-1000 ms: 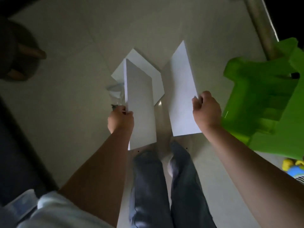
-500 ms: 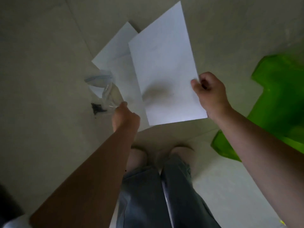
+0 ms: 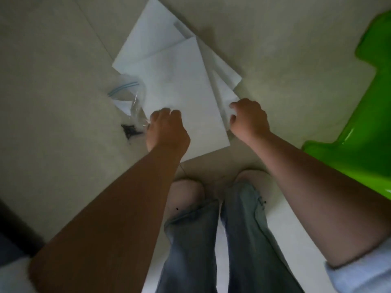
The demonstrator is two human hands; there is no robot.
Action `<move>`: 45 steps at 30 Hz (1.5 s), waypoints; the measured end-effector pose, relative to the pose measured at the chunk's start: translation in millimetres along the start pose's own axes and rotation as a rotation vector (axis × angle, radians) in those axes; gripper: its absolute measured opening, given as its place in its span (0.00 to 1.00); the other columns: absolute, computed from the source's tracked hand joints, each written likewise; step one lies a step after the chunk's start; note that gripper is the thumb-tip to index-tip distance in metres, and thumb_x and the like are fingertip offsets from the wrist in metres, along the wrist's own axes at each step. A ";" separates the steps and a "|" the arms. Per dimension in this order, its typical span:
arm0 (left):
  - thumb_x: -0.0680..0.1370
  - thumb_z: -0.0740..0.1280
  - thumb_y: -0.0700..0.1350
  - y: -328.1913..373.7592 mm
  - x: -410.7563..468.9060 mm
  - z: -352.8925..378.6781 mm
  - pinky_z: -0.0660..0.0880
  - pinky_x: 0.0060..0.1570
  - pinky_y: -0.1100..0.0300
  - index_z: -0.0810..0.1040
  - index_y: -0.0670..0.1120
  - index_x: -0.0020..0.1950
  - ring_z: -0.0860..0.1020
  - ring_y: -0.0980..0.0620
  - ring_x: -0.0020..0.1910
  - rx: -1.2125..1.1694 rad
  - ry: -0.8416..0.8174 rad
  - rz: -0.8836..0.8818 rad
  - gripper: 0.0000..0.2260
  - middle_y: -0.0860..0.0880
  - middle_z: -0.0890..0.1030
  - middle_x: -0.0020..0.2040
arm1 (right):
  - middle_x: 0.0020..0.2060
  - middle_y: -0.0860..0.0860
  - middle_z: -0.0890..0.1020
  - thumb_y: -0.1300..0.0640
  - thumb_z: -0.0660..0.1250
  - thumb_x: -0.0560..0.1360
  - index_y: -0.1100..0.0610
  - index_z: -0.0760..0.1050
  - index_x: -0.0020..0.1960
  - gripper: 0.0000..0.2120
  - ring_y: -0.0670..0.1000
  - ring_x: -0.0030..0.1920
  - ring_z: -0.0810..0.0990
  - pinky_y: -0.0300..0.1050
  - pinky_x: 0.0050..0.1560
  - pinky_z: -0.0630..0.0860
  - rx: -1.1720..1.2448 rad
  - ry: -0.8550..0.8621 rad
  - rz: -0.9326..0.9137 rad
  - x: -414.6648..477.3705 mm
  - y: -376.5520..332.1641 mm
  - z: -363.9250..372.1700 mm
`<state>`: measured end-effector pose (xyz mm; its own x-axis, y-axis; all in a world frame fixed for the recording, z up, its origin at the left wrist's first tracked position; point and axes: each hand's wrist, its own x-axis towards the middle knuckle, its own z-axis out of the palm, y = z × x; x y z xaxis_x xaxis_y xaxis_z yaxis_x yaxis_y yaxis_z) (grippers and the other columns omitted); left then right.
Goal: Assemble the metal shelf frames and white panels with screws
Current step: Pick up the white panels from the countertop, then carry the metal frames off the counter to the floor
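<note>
Three white panels lie flat on the floor in a loose, fanned stack. The top panel [image 3: 182,92] covers a second one [image 3: 152,32] at the back and a third [image 3: 224,66] on the right. My left hand [image 3: 167,130] is curled over the top panel's left edge. Over at the right edge, near the front corner, my right hand [image 3: 249,118] grips the panels with bent fingers. A clear zip bag [image 3: 129,94] lies just left of the stack. A small heap of black screws [image 3: 130,130] sits on the floor beside my left hand. No metal frames are in view.
A bright green plastic stool [image 3: 359,115] stands close on the right. My legs in jeans [image 3: 211,240] are right below the stack, feet near its front edge. Pale floor tiles [image 3: 53,81] spread to the left and back. A dark object [image 3: 12,229] is at the lower left.
A second ago I held two panels upright, one in each hand. Both now lie flat on the floor stack, and my hands have come closer together on the top panel's edges.
</note>
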<state>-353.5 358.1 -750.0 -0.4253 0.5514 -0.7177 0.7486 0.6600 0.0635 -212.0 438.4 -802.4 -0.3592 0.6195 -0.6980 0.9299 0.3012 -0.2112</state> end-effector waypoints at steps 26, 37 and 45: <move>0.78 0.58 0.42 247.8 -412.0 -79.9 0.63 0.63 0.50 0.66 0.46 0.68 0.60 0.43 0.70 1.149 0.092 1.514 0.18 0.46 0.66 0.69 | 0.72 0.50 0.61 0.56 0.56 0.78 0.53 0.60 0.72 0.23 0.53 0.74 0.53 0.55 0.72 0.48 0.694 0.440 1.084 -525.1 87.2 -86.9; 0.77 0.59 0.42 136.7 -682.7 61.1 0.60 0.64 0.49 0.67 0.46 0.67 0.58 0.45 0.71 1.457 -0.053 2.176 0.18 0.47 0.65 0.70 | 0.73 0.50 0.60 0.58 0.56 0.78 0.53 0.60 0.72 0.22 0.54 0.74 0.52 0.57 0.73 0.47 1.125 0.530 1.789 -788.7 -41.6 88.6; 0.77 0.60 0.43 -2.4 -853.5 169.6 0.60 0.63 0.49 0.71 0.45 0.62 0.61 0.44 0.68 1.587 -0.061 2.361 0.13 0.45 0.68 0.65 | 0.68 0.53 0.65 0.59 0.58 0.76 0.57 0.59 0.70 0.23 0.55 0.71 0.58 0.56 0.71 0.52 1.270 0.540 2.060 -937.2 -132.6 227.6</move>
<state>93.9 -200.7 -255.1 0.7753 -0.5126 -0.3689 -0.5373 -0.8424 0.0414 19.4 -347.1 -275.9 0.8253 -0.4382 -0.3562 -0.4916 -0.8679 -0.0714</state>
